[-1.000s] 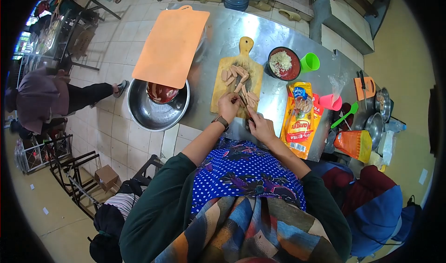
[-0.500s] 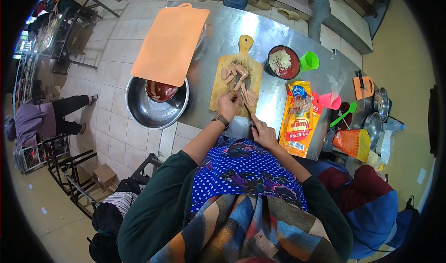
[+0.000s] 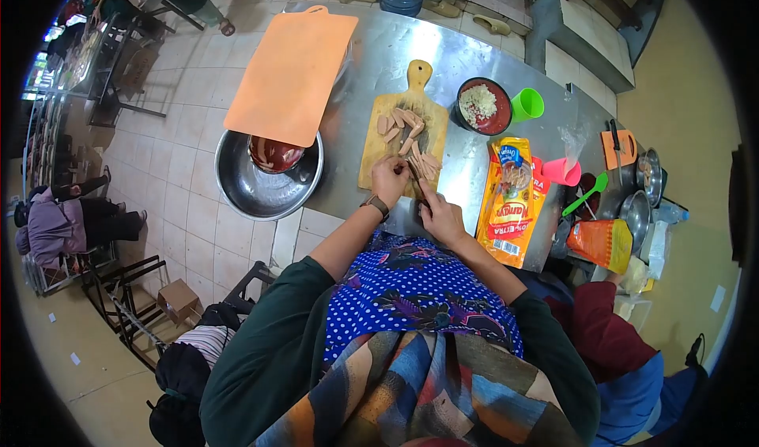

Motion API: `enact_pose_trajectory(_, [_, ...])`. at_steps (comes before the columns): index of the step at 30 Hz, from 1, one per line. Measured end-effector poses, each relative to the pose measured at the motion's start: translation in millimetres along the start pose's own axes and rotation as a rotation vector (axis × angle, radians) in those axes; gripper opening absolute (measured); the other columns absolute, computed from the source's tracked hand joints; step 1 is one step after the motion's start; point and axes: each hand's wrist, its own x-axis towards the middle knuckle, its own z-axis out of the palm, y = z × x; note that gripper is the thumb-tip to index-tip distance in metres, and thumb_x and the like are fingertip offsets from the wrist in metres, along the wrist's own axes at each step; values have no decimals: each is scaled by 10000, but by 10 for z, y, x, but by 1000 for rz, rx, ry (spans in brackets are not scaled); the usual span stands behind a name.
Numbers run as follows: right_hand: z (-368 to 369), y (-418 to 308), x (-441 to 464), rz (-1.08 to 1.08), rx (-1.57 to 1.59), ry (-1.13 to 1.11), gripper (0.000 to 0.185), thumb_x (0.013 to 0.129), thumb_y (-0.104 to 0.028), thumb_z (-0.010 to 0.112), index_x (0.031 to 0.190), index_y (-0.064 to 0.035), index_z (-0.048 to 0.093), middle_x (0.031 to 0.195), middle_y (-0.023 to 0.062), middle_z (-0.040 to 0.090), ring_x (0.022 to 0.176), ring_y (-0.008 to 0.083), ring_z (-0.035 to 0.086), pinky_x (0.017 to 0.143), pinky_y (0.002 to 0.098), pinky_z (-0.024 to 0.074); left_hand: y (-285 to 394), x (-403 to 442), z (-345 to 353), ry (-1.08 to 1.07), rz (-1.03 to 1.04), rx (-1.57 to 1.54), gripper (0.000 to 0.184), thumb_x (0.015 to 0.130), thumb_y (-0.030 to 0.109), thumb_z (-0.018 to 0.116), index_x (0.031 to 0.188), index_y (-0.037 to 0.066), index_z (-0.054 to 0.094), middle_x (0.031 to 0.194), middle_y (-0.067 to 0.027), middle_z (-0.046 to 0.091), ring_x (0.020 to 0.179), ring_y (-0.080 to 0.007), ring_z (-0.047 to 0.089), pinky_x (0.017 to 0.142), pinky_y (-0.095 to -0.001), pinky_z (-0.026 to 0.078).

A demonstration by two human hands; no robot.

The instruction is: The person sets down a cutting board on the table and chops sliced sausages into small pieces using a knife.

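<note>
A wooden cutting board (image 3: 375, 148) lies on the metal table, its handle pointing away from me. Sliced sausage pieces (image 3: 405, 121) are scattered over its middle, and more thin sausage strips (image 3: 427, 162) lie to the right. My left hand (image 3: 389, 178), wearing a wristwatch, is closed with its fingertips pressed down at the board's near part; whatever they hold is hidden. Just right of those fingertips is the blade of a knife (image 3: 416, 180), tilted across the board. My right hand (image 3: 443, 218) is wrapped around the knife's handle at the near edge.
An orange cutting mat (image 3: 288, 75) partly covers a steel basin (image 3: 229, 186) at left. On the right are a bowl of chopped white pieces (image 3: 480, 105), a green cup (image 3: 527, 104), yellow-red packets (image 3: 506, 210) and a pink cup (image 3: 561, 172). A person in maroon sleeves (image 3: 605, 324) is close at right.
My right hand and the knife have shifted slightly left and away from me, nearer my left fingertips. The left hand stays in place. The people at left and right have changed position.
</note>
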Motion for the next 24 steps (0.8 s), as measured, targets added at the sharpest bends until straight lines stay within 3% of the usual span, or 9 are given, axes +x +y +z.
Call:
enact_pose_trajectory(6, [110,40,136,-6,-88,-39,672,838,-173,607,1462,-112,367,883,198,667,637,389,644,578,484,528,-28,13,8,-16,44,0,111,716,53,712,809,-6,701,758,-136,665,681,-242,670,653,-326,539])
enact_pose_trajectory(12, [114,213,-265,-8,-24,-28,659,852,-194,606,1463,-138,367,906,190,675,667,388,651,573,493,525,-32,7,64,41,40,17,75,737,51,709,788,-2,697,742,-140,665,653,-240,662,635,-321,533])
enact_pose_trajectory(18, [-79,153,-231,-30,9,11,627,864,-215,599,1451,-166,383,950,163,684,699,377,659,584,480,529,-17,123,22,5,-36,-182,101,766,54,706,850,2,689,706,-131,659,616,-247,653,609,-321,529])
enact_pose_trajectory(21, [-54,91,-170,-25,-23,-39,597,868,-219,592,1431,-162,402,962,160,684,717,375,664,589,479,531,210,387,-161,-11,63,14,139,777,36,685,914,15,681,827,-127,673,692,-263,658,624,-346,530])
enact_pose_trajectory(23, [-33,59,-95,-75,-57,-43,562,870,-213,584,1406,-158,425,948,170,681,708,379,660,585,484,530,351,617,-208,-19,335,237,177,793,57,664,969,54,682,1027,-101,659,932,-267,633,764,-385,515])
enact_pose_trajectory(24, [-40,54,-58,-73,-59,-39,562,870,-213,584,1406,-158,425,948,170,681,708,379,660,585,484,530,373,739,-174,-20,339,235,177,793,57,664,969,54,682,1027,-101,659,932,-267,633,764,-385,515])
